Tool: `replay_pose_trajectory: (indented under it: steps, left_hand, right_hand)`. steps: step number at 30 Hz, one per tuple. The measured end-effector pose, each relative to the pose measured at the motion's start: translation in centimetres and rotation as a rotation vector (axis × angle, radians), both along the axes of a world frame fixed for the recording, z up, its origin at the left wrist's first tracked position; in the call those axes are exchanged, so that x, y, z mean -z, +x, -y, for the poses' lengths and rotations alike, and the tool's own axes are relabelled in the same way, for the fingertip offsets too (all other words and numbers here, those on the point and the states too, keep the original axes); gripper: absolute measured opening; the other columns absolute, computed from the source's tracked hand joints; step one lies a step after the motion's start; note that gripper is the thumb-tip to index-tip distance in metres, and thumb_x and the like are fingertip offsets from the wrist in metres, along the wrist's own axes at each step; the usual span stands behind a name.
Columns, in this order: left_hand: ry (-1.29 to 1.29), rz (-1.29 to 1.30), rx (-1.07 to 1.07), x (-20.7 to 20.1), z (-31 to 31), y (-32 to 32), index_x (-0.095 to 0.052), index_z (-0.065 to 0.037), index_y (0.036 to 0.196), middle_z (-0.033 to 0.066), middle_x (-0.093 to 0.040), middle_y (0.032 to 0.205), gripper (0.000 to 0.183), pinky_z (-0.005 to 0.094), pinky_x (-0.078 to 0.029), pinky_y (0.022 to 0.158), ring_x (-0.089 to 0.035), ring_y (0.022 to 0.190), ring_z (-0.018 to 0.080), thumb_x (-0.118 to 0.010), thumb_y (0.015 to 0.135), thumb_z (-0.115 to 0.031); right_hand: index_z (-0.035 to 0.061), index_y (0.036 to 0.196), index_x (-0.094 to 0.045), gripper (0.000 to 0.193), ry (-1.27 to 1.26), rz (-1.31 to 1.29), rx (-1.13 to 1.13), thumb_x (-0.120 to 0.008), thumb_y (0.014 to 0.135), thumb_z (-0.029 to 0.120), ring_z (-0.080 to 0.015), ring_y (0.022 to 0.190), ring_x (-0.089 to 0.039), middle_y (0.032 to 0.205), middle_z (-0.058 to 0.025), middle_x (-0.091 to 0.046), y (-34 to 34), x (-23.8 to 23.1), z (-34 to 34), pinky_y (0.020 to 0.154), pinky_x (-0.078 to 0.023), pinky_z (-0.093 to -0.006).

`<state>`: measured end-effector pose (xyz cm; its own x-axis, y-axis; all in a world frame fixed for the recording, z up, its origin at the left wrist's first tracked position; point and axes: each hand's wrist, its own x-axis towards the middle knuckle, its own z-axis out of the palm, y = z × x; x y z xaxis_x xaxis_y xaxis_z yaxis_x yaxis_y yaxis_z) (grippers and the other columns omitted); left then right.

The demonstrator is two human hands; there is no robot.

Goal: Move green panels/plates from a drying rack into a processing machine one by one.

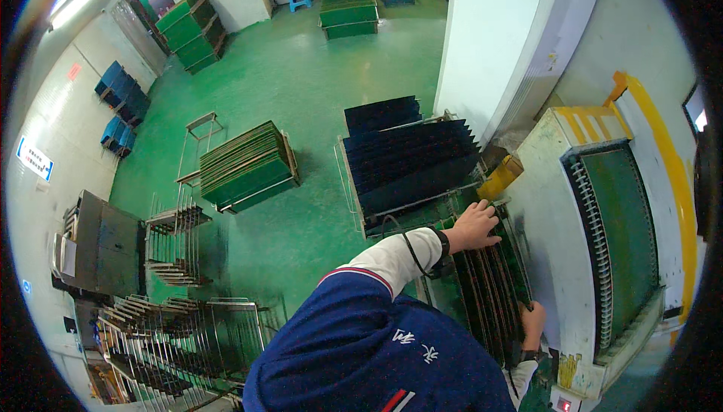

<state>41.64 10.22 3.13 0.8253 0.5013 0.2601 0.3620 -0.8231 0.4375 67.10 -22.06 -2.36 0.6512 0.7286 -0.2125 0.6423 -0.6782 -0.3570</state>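
Note:
Below me, a rack of upright thin green panels point(482, 291), which look like circuit boards, stands beside a pale machine. Over the far end of these panels lies my left hand point(474, 227), its fingers spread across their top edges, a dark band at the wrist. At the near right end my right hand point(532, 323) closes around the edge of the outermost green panel point(517, 261); part of its grip is hidden. My left arm and shoulder cover the rack's left side.
The pale machine point(538, 239) with a green slotted panel stands close on the right. Beyond my left hand is a rack of dark blue panels point(414, 160). Another green panel rack point(248, 167) stands on the floor to the left, with metal wire racks point(177, 344) nearer me.

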Motion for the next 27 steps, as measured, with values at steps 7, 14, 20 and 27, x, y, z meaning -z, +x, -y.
replay_pose_trajectory:
  steps: [7,14,20,27]
  left_hand:
    - [0.000,0.019,0.009,0.4,-0.1,0.0,-0.072,-0.005,0.102,0.0148,-0.062,0.116,0.050,0.0510,-0.045,0.104,-0.050,0.126,0.0392,-0.075,0.086,-0.053]
    - [-0.314,0.278,0.098,-7.1,-2.9,2.5,-0.075,-0.008,0.098,0.0117,-0.073,0.091,0.041,0.0408,-0.055,0.080,-0.070,0.090,0.0294,-0.080,0.087,-0.047]
    - [-0.987,0.650,1.107,-31.7,3.1,-4.2,-0.070,-0.002,0.097,0.0081,-0.070,0.098,0.030,0.0320,-0.054,0.083,-0.067,0.093,0.0191,-0.085,0.092,-0.027]
    - [-0.505,0.979,1.881,-38.9,9.0,-6.9,-0.056,-0.007,0.074,0.0062,-0.050,0.074,0.064,0.0376,-0.040,0.054,-0.055,0.062,0.0255,-0.075,0.086,-0.067]
  right_hand:
    - [-0.0052,0.093,-0.072,0.041,0.023,0.081,0.028,-0.084,0.083,0.032,-0.0428,0.083,-0.069,0.088,-0.0260,-0.072,1.3,1.4,0.5,0.074,-0.051,-0.0464]
    - [0.0006,0.106,-0.075,0.035,0.058,-0.154,0.054,-0.080,0.082,0.026,-0.0429,0.091,-0.072,0.093,-0.0242,-0.075,0.9,-0.2,-0.6,0.077,-0.054,-0.0497]
    - [-0.0035,0.108,-0.074,0.055,-0.105,-0.036,0.088,-0.084,0.081,0.043,-0.0465,0.101,-0.069,0.103,-0.0279,-0.074,0.0,-1.7,-0.6,0.084,-0.053,-0.0502]
    - [0.0079,0.114,-0.077,0.041,0.031,0.079,0.099,-0.075,0.081,0.032,-0.0428,0.106,-0.070,0.111,-0.0241,-0.074,-1.7,-2.1,-0.3,0.092,-0.056,-0.0498]
